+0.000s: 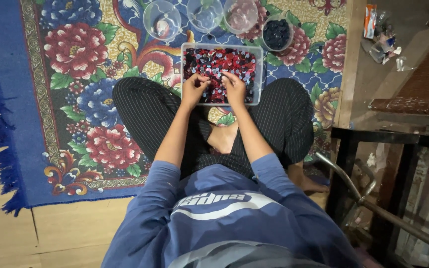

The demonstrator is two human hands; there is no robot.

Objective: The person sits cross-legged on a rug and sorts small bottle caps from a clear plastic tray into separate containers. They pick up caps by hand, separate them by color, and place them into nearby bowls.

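- A person sat cross-legged on a floral rug [75, 74] with a clear rectangular tray [259, 74] resting between the knees, at 12 o'clock from the body.
- The tray held a dense heap of small round pieces [224, 59], mostly red with dark blue and grey among them; they looked like buttons or discs, too small to tell which.
- The tray's long axis ran from 9 to 3 o'clock, across the line of both forearms.
- The left hand [193, 87] lay over the tray's near half, toward 9 o'clock, fingers curled downward into the heap. Whether it had pinched a piece could not be told.
- The right hand [234, 87] lay just beside it, toward 3 o'clock, fingertips likewise bent into the pieces, loosely closed; any grasp was hidden.
- Both hands were about equally near the heap and touching it, so neither arm had a clear advantage; the untouched pieces lay at 12 o'clock from the fingers, toward the tray's far wall.
- Beyond the tray, at 12 o'clock, stood a row of round clear bowls: a left bowl [162, 20], a middle bowl [204, 14] and a third bowl [241, 15], which seemed nearly bare.
- A fourth bowl [277, 33], at about 1 o'clock from the tray and nearer the right hand, held dark blue pieces.
- A dark metal frame [373, 139] stood well apart at 3 o'clock.
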